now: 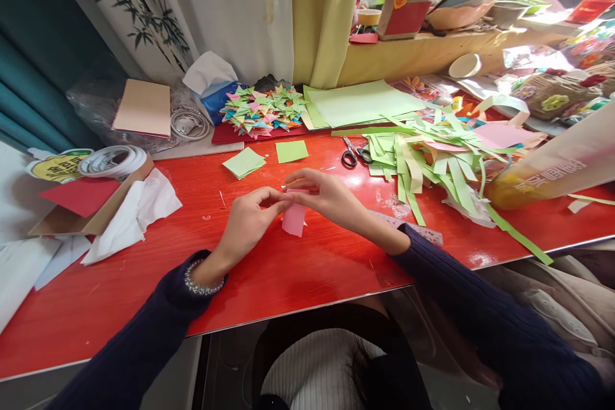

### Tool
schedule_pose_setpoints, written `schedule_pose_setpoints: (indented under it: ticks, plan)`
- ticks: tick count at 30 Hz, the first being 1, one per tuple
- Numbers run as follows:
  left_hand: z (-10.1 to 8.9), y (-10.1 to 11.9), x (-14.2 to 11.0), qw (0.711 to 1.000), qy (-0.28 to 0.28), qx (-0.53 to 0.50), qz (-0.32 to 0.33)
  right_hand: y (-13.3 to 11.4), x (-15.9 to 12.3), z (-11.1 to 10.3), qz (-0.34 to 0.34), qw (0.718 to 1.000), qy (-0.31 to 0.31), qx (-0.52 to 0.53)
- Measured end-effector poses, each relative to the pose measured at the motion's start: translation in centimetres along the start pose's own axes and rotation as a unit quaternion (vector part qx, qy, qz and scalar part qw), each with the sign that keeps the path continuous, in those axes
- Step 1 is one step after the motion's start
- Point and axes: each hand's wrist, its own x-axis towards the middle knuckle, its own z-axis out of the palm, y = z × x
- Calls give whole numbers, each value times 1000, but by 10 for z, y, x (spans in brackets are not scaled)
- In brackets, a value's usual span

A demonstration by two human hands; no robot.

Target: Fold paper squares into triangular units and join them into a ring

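Observation:
A small piece of pink paper [294,220] is pinched at its upper edge between both my hands, above the red table [230,288]. My left hand [250,221] has thumb and index finger closed on the paper's left side. From the right, my right hand [324,193] grips its top, fingers pressed together. Part of the paper is hidden behind the fingers, and a pale bit peeks out around its lower edge. Just beyond the hands lie a pale green stack of square papers [244,163] and a brighter green square [292,152].
Black-handled scissors [350,158] and a heap of green paper strips [432,154] lie to the right. A patterned ruler [427,232] sits by my right forearm. Folded-paper stars [262,110] and large green sheets [365,104] are at the back. A cardboard box [72,224] stands left.

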Motion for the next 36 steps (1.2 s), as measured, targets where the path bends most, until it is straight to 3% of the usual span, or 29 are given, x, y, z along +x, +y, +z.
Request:
schedule_pose_setpoints:
  ticks: [5,11,17,20,24,31,36]
  plan:
    - [4,2,-4,998,-39,-44,-16,-4,-4,6,-62,991,61,-97]
    - [1,5,-1,995,-65,-58,-45,-4,-2,3,-28,985,93,-145]
    - [0,11,-1,994,-86,52,-42,-3,1,2,2,974,101,-202]
    - [1,8,-1,993,-99,49,-29,-3,2,1,5,973,100,-206]
    - [0,2,0,993,-117,-2,-22,-2,4,-1,9,977,104,-187]
    - [-4,12,2,991,-108,35,-72,-2,4,-1,15,984,111,-138]
    - [-5,13,3,993,-96,-27,-67,1,6,-8,49,995,44,71]
